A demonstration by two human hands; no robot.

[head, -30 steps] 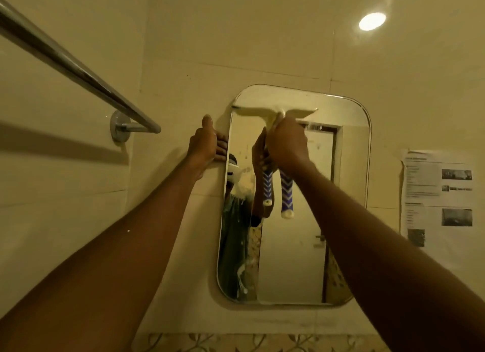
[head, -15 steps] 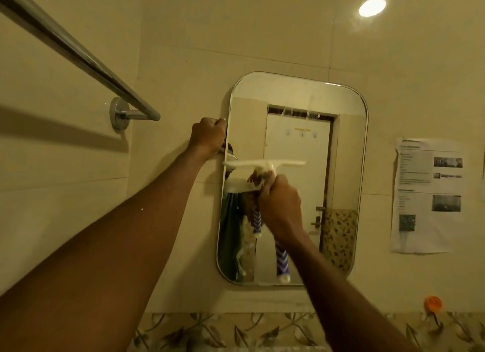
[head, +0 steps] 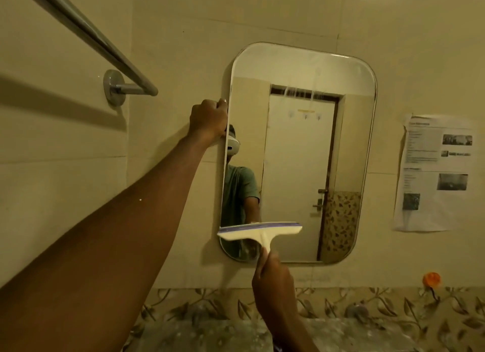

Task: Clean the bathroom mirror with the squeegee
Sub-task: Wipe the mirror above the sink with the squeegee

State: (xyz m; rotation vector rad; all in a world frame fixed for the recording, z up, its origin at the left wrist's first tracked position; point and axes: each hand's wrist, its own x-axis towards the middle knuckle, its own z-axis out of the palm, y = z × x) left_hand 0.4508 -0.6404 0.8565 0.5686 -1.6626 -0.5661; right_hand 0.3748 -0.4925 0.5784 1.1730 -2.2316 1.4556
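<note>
Right hand point(head: 275, 281) closed around squeegee point(head: 259, 232) handle, blade across mirror point(head: 301, 152) at 7 o'clock, contact with glass unclear. Left hand point(head: 208, 119) gripping mirror edge at 9 o'clock.

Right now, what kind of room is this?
Most likely a bathroom: a mirror hangs on a tiled wall, with a metal towel bar beside it.

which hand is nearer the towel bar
Left. The left hand grips the mirror's left edge, just right of the towel bar. The right hand holds the squeegee far lower.
</note>
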